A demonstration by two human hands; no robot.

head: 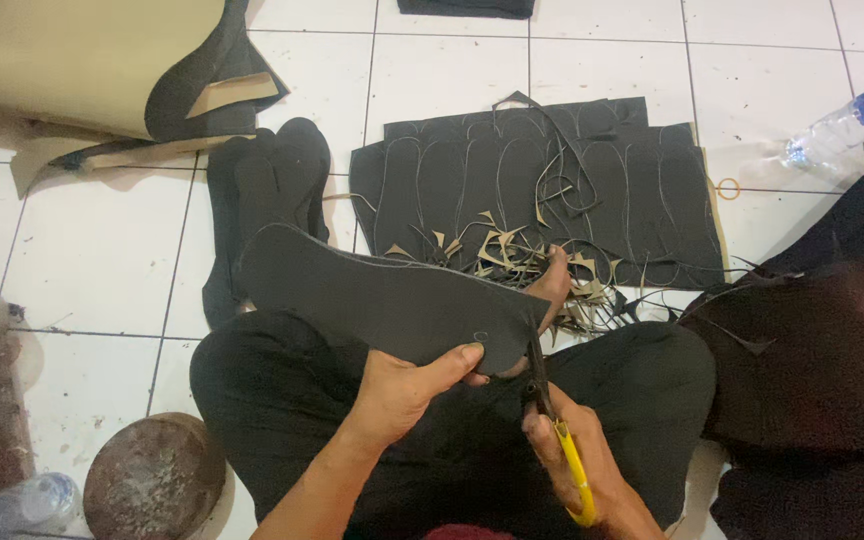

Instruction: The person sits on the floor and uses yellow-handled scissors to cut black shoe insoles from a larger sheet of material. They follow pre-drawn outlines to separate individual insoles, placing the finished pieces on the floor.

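Observation:
My left hand [407, 385] grips the near end of a black sole-shaped piece of sheet material [372, 295], thumb on top. It stretches up and left over my lap. My right hand [572, 455] is closed on yellow-handled scissors [552, 420], whose dark blades meet the right edge of the piece. Both hands sit above my crossed legs in black trousers [352, 430].
A black sheet marked with sole outlines [542, 180] lies on the white tiled floor ahead, with tan and black trimmings [512, 255] at its near edge. Cut soles are stacked at left [267, 180]. Tan sheets [72, 60], plastic bottles [847, 125], a round brown object [152, 480] surround me.

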